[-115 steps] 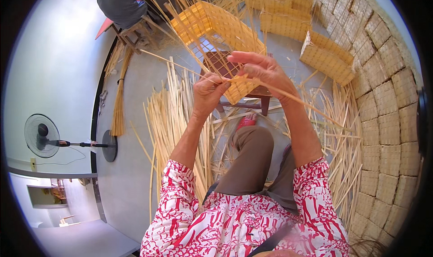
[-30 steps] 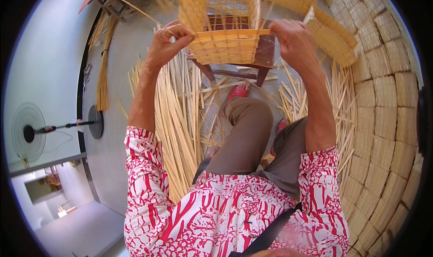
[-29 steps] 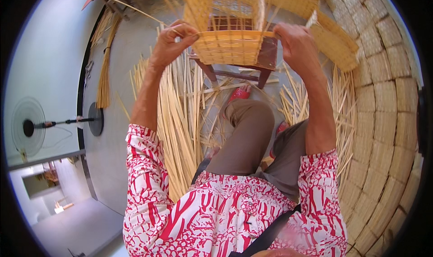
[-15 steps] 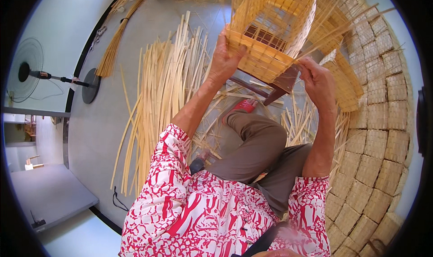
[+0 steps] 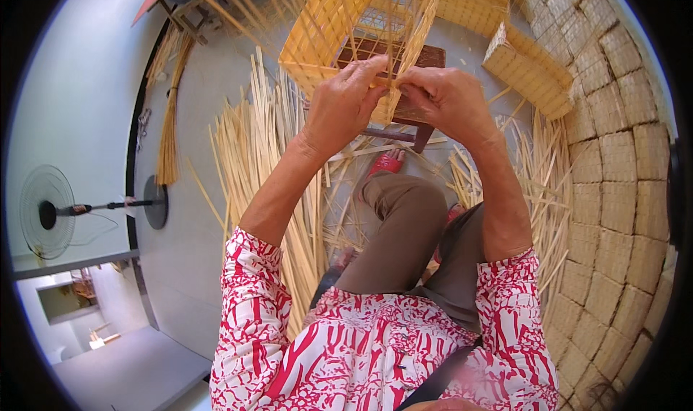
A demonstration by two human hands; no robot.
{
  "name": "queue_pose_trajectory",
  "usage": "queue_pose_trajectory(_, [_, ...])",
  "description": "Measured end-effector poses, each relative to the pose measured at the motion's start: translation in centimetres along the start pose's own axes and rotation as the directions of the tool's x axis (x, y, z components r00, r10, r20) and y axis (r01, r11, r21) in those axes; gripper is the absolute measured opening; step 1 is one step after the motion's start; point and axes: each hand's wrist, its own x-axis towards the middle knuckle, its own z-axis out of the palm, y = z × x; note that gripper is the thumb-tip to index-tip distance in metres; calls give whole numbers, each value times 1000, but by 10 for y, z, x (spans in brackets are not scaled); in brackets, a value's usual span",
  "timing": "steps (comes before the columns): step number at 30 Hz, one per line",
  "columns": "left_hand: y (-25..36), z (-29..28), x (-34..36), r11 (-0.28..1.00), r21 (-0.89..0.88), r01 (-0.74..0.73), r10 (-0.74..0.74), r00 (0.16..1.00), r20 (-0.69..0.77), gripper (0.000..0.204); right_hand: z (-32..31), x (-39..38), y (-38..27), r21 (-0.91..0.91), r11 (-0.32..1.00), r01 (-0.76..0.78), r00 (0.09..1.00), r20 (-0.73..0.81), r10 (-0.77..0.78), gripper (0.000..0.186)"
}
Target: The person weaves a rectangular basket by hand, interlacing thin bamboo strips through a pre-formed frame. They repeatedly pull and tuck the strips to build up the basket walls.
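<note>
A half-woven bamboo basket (image 5: 307,50), yellowish with loose strips standing up from its walls, rests tilted over a dark brown wooden stool (image 5: 433,56). Both my hands meet at its near corner. My left hand (image 5: 345,102) is closed, thumb and fingers pinching the basket's edge and strips there. Just to the right, my right hand (image 5: 453,102) pinches the same corner from the other side. The fingertips nearly touch, and the exact strip between them is partly hidden.
Long split bamboo strips (image 5: 281,173) lie on the floor to the left, more (image 5: 538,187) to the right. Finished woven boxes (image 5: 530,68) stand far right, beside a wall of stacked woven pieces (image 5: 603,202). A standing fan (image 5: 54,212) and a tied strip bundle (image 5: 173,115) are left.
The basket has turned and shifted left, bringing one corner toward me. My right hand has moved left to that corner, close to my left hand, which has moved slightly down.
</note>
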Motion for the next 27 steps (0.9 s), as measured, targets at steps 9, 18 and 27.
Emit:
queue_pose_trajectory(9, [-2, -18, 15, 998, -35, -51, 59, 955, 291, 13, 9, -5, 13, -27, 968, 249, 965, -78, -250, 22])
queue_pose_trajectory(18, [2, -32, 16, 979, -165, -120, 175, 910, 377, 14, 2, 3, 16, -88, 971, 224, 974, -27, -227, 39])
queue_pose_trajectory(27, [-5, -35, 33, 947, -187, -261, 318, 842, 437, 7, -7, 6, 11, -87, 966, 244, 970, 13, -244, 32])
